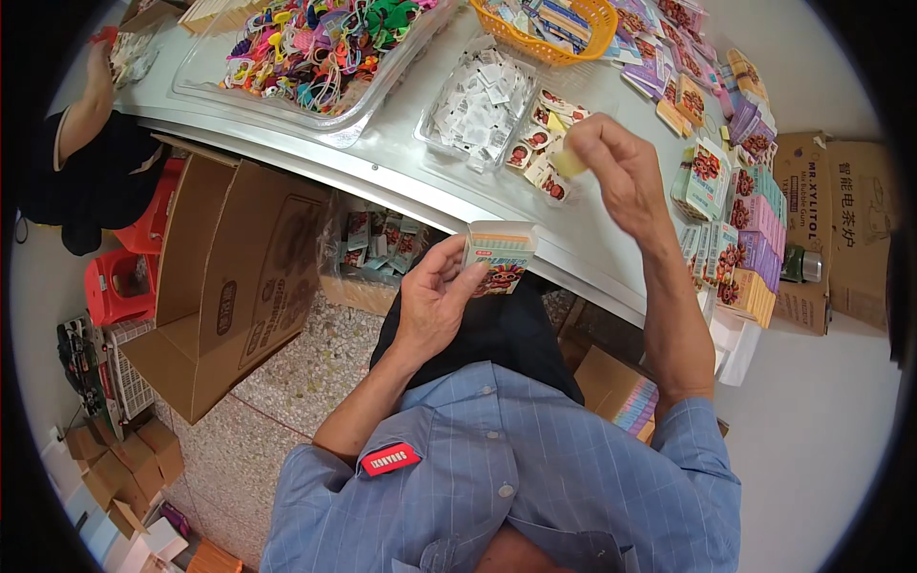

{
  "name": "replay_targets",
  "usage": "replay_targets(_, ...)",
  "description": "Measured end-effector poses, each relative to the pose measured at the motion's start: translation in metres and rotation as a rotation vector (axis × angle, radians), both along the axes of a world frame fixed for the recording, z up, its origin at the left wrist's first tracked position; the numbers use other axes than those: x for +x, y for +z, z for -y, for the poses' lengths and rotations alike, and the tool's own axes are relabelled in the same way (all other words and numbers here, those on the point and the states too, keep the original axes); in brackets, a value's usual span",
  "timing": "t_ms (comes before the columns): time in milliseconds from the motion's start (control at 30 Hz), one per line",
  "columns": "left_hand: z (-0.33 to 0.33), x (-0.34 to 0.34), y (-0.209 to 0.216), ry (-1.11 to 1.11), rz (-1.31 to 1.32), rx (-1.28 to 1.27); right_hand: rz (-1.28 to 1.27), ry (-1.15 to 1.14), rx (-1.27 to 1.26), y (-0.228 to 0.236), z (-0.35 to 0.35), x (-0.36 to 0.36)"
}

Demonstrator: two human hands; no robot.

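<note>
My left hand (435,301) grips a small printed carton (501,256) just off the table's front edge, with the carton's top flap raised. Pinched in my right hand (623,177) is a small pale yellow piece (570,163), blurred so that I cannot tell its kind. That hand hovers over the right side of a group of small picture cards (540,140) in clear plastic. Left of the cards, a clear tray (422,132) holds many small white packets (482,94). More printed cartons (705,180) stand stacked to the right of my right forearm.
A large clear bin (334,136) of colourful corded trinkets sits at the table's back left, a yellow basket (600,48) at the back. An open cardboard box (229,277) stands below the table's front, near red stools (122,286). Another person's arm (86,110) reaches in at far left.
</note>
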State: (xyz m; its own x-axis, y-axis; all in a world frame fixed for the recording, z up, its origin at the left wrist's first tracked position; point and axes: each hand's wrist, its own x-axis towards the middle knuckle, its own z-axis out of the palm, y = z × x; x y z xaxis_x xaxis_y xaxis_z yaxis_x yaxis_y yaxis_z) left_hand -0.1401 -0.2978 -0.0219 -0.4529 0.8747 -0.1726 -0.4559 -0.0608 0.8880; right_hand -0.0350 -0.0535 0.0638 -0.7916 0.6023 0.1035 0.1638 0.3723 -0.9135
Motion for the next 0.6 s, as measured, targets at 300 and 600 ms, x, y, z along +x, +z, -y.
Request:
replay_targets(300,-0.007,0.002,0.008,-0.047,-0.010,0.057,-0.145,0.238,0.249,-0.004,0.047,0.006)
replay_targets(600,-0.001,0.003,0.007,-0.009,-0.016,0.064,0.004,0.315,0.389,-0.010,0.060,0.009)
